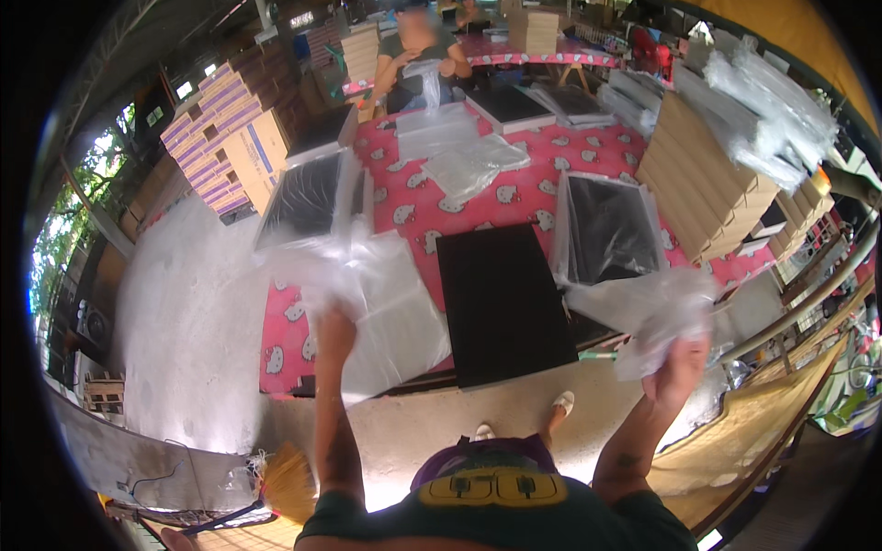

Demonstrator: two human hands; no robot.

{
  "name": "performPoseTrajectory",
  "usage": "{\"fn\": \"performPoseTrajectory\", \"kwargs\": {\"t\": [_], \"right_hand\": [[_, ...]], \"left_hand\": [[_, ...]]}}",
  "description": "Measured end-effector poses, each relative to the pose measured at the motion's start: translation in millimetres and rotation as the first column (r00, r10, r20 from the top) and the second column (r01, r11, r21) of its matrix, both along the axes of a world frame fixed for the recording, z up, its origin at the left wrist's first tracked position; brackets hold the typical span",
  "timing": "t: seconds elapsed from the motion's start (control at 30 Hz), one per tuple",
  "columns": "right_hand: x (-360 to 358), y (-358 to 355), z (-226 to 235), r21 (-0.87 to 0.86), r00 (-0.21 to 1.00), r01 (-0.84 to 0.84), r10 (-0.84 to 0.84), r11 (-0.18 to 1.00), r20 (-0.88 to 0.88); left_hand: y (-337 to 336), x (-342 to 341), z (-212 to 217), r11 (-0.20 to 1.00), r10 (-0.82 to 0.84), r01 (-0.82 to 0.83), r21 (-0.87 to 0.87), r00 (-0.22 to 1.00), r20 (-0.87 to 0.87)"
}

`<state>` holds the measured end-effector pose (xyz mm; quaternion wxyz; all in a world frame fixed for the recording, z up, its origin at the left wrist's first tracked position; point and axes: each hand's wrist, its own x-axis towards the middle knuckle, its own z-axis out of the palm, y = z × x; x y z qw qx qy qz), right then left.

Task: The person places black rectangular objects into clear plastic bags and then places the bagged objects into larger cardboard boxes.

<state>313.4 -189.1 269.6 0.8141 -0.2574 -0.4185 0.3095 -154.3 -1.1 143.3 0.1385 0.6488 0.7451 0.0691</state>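
Observation:
My right hand (678,369) is closed on a crumpled clear plastic bag (666,312), lifted off the table's right side. Over the near left of the table, my left hand (334,332) is among blurred clear plastic; its fingers are smeared and partly covered, so its grip is unclear. Beneath it lies a stack of flat clear plastic bags (395,317). Between my hands a bare black rectangular panel (505,303) rests flat at the table's front edge. Plastic-wrapped black panels lie beyond my left hand (308,197) and beyond my right hand (611,225).
The table has a pink patterned cover (404,197). Brown cartons (703,174) and plastic-wrapped bundles (772,110) rise at the right; more cartons (225,138) stand at the left. Across the table, a person (418,60) handles clear plastic. A broom (289,482) is at the lower left.

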Motion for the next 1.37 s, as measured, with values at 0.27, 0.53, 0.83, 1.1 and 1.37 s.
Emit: {"fn": "performPoseTrajectory", "kwargs": {"t": [0.27, 0.53, 0.83, 1.1, 1.37], "right_hand": [[-42.2, 16.7, 43.0, 0.129, 0.666, -0.051, -0.062, 0.990, 0.744], [-41.8, -26.7, 131.6, 0.385, 0.744, 0.665, -0.614, 0.640, -0.265], [-117.8, 59.1, -50.0, -0.429, 0.814, -0.522, 0.581, 0.737, 0.008], [-72.5, 62.9, -68.4, -0.363, 0.877, -0.451, 0.480, 0.815, -0.012], [-10.1, 84.1, -78.1, 0.018, 0.643, -0.725, 0.686, 0.688, -0.341]], "left_hand": [[-29.3, 107.3, 20.4, 0.822, -0.320, 0.168, 0.544, 0.926, 0.198], [-84.5, 129.7, 94.0, 0.765, -0.384, -0.110, 0.634, 0.713, 0.586], [-122.2, 206.0, 72.9, 0.912, -0.382, -0.053, 0.407, 0.252, 0.889], [-99.1, 238.4, 61.0, 0.857, -0.455, -0.046, 0.514, 0.401, 0.795], [-36.6, 257.8, 46.9, 0.872, -0.357, -0.170, 0.460, 0.424, 0.833]]}}
